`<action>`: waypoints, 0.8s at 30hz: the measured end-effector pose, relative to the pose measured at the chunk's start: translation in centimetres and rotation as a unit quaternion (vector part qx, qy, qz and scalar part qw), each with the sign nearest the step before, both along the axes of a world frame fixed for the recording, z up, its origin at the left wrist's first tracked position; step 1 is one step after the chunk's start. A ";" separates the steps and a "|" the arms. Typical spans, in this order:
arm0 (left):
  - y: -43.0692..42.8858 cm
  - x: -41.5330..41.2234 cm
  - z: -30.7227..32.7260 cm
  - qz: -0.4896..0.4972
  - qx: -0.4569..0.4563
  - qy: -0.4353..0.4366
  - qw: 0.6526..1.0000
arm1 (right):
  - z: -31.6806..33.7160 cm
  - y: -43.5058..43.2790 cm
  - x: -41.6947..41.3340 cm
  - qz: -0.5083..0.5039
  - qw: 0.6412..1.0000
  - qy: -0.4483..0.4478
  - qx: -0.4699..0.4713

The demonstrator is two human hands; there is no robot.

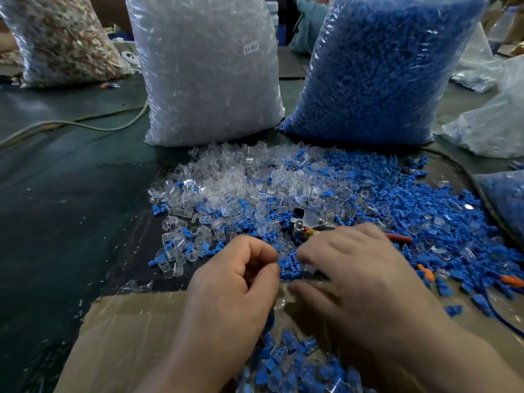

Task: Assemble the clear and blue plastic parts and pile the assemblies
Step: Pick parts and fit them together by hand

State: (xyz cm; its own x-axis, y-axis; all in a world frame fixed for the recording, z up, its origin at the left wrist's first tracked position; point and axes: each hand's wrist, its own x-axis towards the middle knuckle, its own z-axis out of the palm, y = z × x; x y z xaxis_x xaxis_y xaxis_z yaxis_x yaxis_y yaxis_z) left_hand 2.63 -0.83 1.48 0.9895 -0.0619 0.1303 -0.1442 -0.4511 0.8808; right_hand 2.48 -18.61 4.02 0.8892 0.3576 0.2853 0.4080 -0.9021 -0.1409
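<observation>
Dark matting (85, 194) is strewn with clear parts (226, 182) and blue parts (425, 211), kept within reach. One blue part (285, 262) is pinched between the curled fingertips of the left hand (235, 285) and right hand (360, 268), presumably for mating. Finished assemblies (286, 361) are piled nearest.

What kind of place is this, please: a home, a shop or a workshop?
Probably a small factory or assembly workshop. A big bag of clear parts and a big bag of blue parts stand on the table, and a loose heap of both lies before them.
</observation>
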 end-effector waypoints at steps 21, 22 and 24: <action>1.3 0.0 1.4 -0.100 -0.014 -0.074 0.992 | 0.6 2.4 -1.5 -0.005 0.942 0.174 0.287; 1.3 0.0 1.5 -0.119 -0.007 -0.091 0.989 | 0.9 2.4 -1.6 -0.016 0.870 0.269 0.412; 1.4 -0.2 1.6 -0.147 0.020 -0.111 0.983 | 1.6 1.8 -1.5 -0.049 0.744 0.399 0.534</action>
